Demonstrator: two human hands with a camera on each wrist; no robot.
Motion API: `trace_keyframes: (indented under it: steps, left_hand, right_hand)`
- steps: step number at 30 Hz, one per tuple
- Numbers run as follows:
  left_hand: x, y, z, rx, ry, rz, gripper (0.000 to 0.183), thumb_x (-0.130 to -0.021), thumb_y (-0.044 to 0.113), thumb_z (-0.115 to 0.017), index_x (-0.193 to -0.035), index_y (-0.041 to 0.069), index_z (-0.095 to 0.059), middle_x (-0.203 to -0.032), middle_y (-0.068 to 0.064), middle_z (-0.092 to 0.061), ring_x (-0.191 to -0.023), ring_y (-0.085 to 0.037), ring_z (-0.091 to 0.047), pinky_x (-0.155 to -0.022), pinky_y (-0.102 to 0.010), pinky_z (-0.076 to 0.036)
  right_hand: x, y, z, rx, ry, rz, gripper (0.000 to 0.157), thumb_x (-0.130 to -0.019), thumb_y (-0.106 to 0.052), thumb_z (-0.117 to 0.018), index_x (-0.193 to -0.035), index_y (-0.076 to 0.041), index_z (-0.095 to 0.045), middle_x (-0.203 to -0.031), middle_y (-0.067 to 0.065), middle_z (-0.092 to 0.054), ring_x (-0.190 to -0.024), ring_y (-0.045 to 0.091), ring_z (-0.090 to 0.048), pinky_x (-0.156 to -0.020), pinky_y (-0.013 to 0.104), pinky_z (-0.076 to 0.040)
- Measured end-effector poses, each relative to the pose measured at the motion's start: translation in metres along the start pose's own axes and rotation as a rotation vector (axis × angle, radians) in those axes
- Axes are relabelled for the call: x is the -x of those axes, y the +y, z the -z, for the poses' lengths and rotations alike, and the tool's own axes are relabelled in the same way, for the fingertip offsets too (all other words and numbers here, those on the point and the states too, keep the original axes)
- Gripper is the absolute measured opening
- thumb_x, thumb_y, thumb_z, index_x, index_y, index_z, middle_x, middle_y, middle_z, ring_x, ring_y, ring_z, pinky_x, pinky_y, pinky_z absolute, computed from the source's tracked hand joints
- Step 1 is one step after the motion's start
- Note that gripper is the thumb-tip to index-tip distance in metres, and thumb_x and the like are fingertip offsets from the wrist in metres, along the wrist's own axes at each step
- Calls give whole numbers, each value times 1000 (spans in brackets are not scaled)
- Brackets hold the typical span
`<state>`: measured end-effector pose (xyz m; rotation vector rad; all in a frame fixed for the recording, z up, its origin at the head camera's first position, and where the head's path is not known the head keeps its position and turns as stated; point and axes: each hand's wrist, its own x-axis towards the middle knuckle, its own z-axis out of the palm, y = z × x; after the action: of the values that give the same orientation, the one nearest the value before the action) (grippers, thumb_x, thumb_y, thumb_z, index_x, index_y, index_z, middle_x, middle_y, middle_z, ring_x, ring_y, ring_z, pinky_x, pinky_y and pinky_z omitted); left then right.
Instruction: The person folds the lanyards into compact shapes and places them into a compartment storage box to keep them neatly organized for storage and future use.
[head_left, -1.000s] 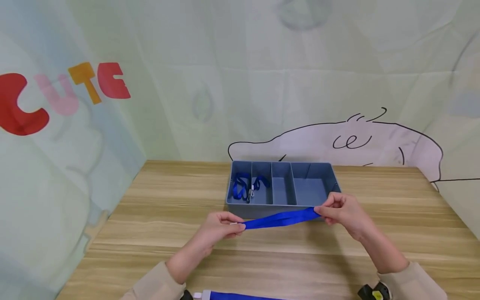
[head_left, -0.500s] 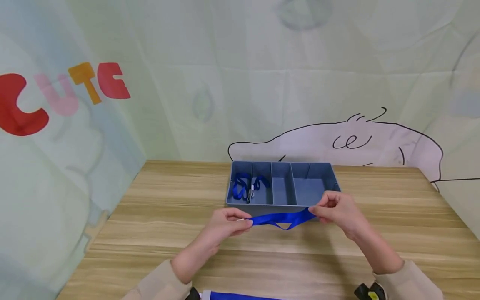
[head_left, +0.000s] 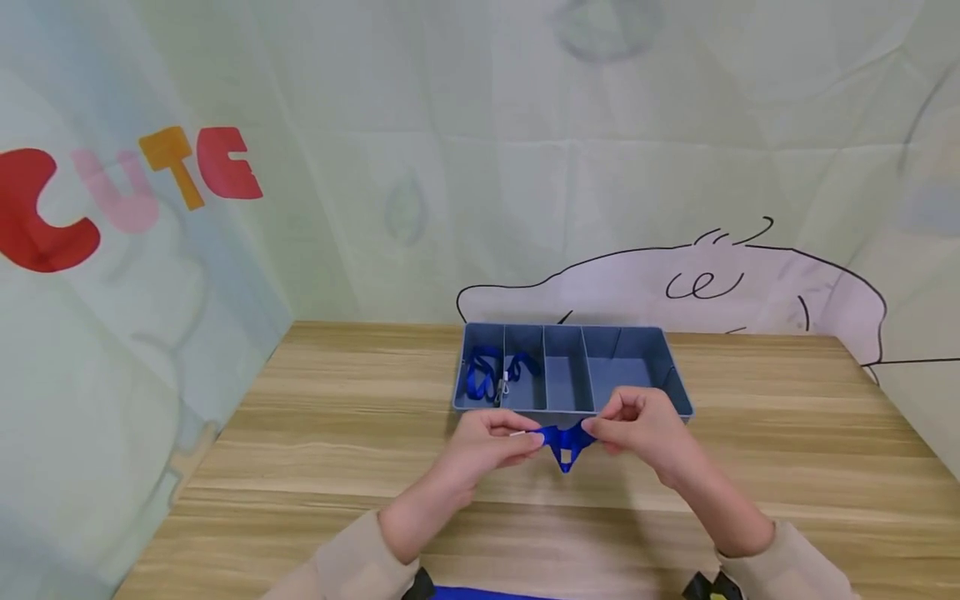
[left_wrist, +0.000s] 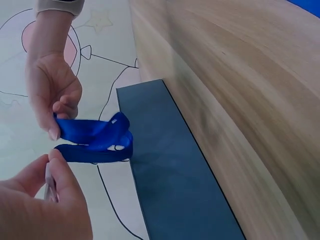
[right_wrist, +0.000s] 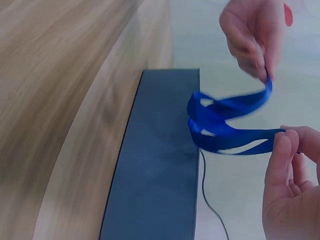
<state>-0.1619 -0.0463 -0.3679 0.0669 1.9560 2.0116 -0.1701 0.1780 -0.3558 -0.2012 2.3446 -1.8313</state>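
A blue lanyard (head_left: 564, 446) sags between my two hands, just in front of the grey-blue divided box. My left hand (head_left: 487, 446) pinches one end between thumb and fingers, and a small light-coloured clip (left_wrist: 50, 185) shows in that grip. The other end is pinched by my right hand (head_left: 645, 429), at the right of the strap. In the right wrist view the doubled strap (right_wrist: 215, 130) folds into loops in front of the box wall (right_wrist: 155, 150).
The divided box (head_left: 570, 414) stands at the table's back. Its left compartments hold a coiled blue lanyard (head_left: 480, 375) and another blue strap (head_left: 522, 363) with metal clips. Another blue strip (head_left: 487, 593) lies at the near table edge. A printed curtain hangs behind.
Both hands have come closer together, the left moving right and the right moving left. The lanyard, stretched nearly straight before, now droops in a fold between them.
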Motion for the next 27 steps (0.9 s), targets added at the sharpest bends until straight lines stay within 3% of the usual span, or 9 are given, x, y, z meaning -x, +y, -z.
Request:
trace_keyframes:
  steps: [11, 15, 21, 27]
  left_hand:
    - [0, 2, -15, 80, -13, -31, 23, -81, 4, -71, -98, -10, -65, -82, -11, -70, -71, -14, -67, -73, -30, -54]
    - [0, 3, -17, 116, -4, -55, 23, -81, 1, -70, -99, -12, -64, -85, -14, -70, -72, -14, -67, -71, -28, -54]
    - [-3, 1, -16, 119, 25, -70, 21, -80, -1, -70, -97, -13, -64, -85, -16, -69, -71, -14, -67, -68, -26, -55]
    - [-3, -4, -15, 131, 29, -92, 21, -80, -5, -68, -97, -15, -63, -84, -16, -69, -72, -16, -68, -68, -27, -55]
  right_hand:
    - [-1, -6, -22, -96, -78, -6, 17, -78, -8, -75, -77, 4, -63, -69, 8, -67, -57, 15, -63, -61, 33, -56]
    - [-1, -6, -23, -149, -113, 7, 23, -82, -9, -72, -89, 12, -65, -77, 12, -69, -65, 17, -66, -66, 33, -56]
    - [-1, -4, -19, -139, -180, 20, 29, -90, -5, -58, -107, 19, -59, -100, 21, -66, -81, 22, -68, -74, 35, -54]
    - [-3, 0, -20, -175, -235, 29, 30, -87, -1, -62, -107, 21, -57, -93, 17, -68, -79, 16, -68, -76, 36, -54]
